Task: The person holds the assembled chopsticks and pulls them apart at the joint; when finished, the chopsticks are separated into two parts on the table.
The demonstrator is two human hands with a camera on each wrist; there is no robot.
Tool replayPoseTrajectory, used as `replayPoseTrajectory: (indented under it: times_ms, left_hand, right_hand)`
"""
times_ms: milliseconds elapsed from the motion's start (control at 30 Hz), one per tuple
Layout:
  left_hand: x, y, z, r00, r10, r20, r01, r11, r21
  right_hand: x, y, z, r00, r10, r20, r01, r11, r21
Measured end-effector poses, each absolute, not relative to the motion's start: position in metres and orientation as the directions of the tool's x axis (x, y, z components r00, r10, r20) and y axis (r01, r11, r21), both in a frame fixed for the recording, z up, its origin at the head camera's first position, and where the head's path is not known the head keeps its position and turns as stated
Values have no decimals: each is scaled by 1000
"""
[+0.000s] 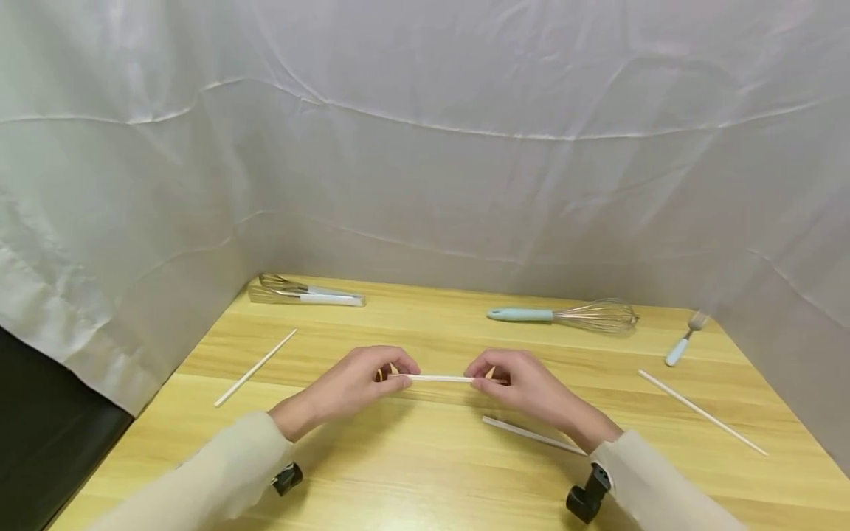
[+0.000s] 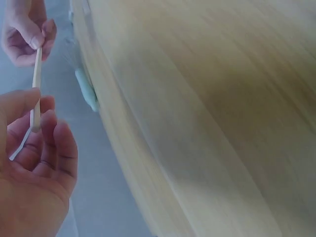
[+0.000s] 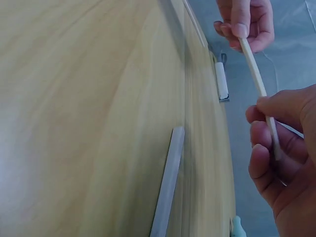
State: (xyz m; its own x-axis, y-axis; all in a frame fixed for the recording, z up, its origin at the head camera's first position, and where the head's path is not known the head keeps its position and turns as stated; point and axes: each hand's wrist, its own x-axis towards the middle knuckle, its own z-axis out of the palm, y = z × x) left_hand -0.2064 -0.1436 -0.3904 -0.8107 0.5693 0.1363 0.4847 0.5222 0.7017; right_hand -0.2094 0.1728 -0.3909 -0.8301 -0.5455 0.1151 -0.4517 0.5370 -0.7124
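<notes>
A pale, slender chopstick (image 1: 441, 378) is held level above the table between both hands. My left hand (image 1: 372, 374) pinches its left end between thumb and fingertips. At the other end my right hand (image 1: 524, 377) has the same kind of pinch. The right wrist view shows the chopstick (image 3: 256, 71) running from one thumb to the other, its near end reaching into the right palm. On the table, below the right hand and partly under that forearm, lies a whitish stick (image 1: 531, 434), wider than the held one.
One thin white stick (image 1: 255, 369) lies at the left, another (image 1: 704, 413) at the right. Along the back are tongs (image 1: 308, 295), a whisk (image 1: 564, 316) with a light blue handle, and a fork (image 1: 684, 341). Grey cloth (image 1: 425, 184) hangs behind the wooden table (image 1: 398, 472).
</notes>
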Motion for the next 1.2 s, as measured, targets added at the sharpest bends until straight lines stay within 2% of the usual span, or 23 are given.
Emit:
replayPoseTrajectory:
  times_ms: [233, 500, 767, 1200]
  left_hand:
    - [-200, -118, -389, -785, 595, 171, 508, 461, 727]
    - [-192, -93, -386, -798, 582, 155, 480, 459, 747]
    - [-185, -75, -385, -783, 594, 185, 495, 413, 765]
    - [-180, -61, -380, -770, 591, 242, 558, 437, 706]
  right_hand:
    - [-192, 193, -390, -830, -528, 179, -486, 526, -698]
    - [-171, 201, -386, -849, -480, 222, -484, 537, -691]
    - [-163, 201, -384, -831, -461, 313, -534, 498, -684]
    - [-155, 201, -381, -847, -438, 302, -490, 421, -763]
